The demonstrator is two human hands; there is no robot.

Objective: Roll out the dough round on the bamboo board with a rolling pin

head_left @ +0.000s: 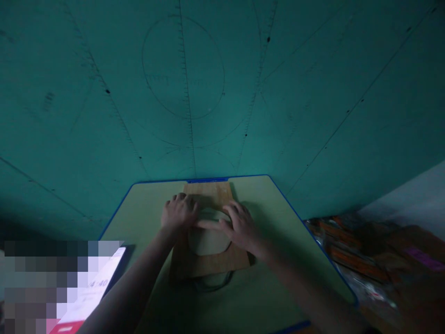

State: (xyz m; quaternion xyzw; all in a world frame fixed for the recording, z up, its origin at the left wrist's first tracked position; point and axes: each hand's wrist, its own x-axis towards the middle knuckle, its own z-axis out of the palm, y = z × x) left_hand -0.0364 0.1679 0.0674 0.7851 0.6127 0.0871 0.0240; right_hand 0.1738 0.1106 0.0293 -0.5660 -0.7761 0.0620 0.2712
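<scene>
A wooden board (206, 266) lies on the pale green tabletop (278, 222), with a pale, roughly round, flat piece (206, 243) on it. Across that piece runs a short, light-coloured bar (208, 224); dim light leaves its material unclear. My left hand (180, 212) is closed over the bar's left end, knuckles up. At the other end, my right hand (241, 227) has its thumb and curled fingers around the bar. Both hands are above the board, apart from each other.
Behind the table rises a green wall (208, 93) with drawn lines and circles. A lit screen (93, 287) stands at the lower left. Plastic-wrapped packages (358, 260) lie right of the table. A dark loop (217, 284) shows below the board's near edge.
</scene>
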